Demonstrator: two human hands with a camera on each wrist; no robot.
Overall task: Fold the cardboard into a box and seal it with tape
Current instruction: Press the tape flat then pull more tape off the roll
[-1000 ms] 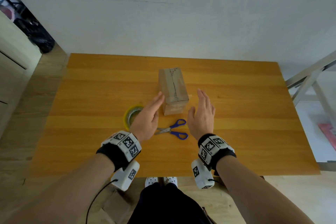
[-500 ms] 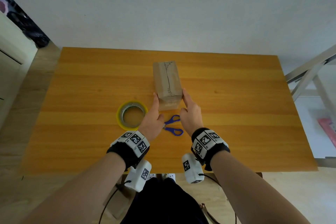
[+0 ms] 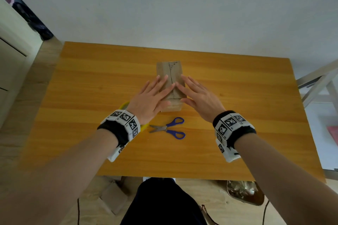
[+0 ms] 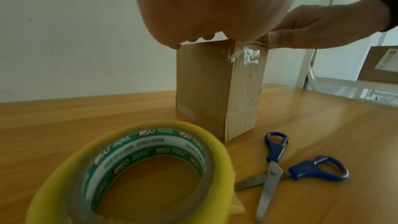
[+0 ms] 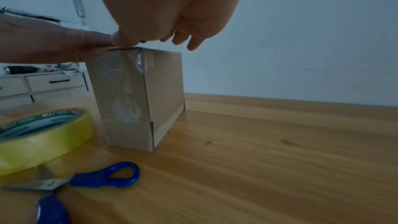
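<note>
Presently, status: the box (image 3: pixel 170 86) stands closed near the middle of the table (image 3: pixel 237 115), clear tape over its top seam and running down the near end face.
Left hand: left hand (image 3: pixel 151 97) lies flat on the left half of the box top, fingers straight and spread, holding nothing.
Right hand: right hand (image 3: pixel 197 95) mirrors it on the right half, fingers straight, tips almost meeting the left ones over the seam.
Why so held: my reading is that both palms press the tape down so it bonds along the seam; flat palms spread the load and keep the flaps level.
Tools: tape roll (image 4: pixel 133 173) sits just left of the box, scissors (image 3: pixel 169 129) just in front, blades closed; both within reach yet clear of the pressing.
Head view only: the dark line along the top seam and the symmetry of the two hands.
Wrist views only: the glossy wrinkled tape on the end face, the green print inside the roll, and a cardboard strip along the box's base.
Progress: folding looks finished; sealing appears in its last smoothing.
</note>
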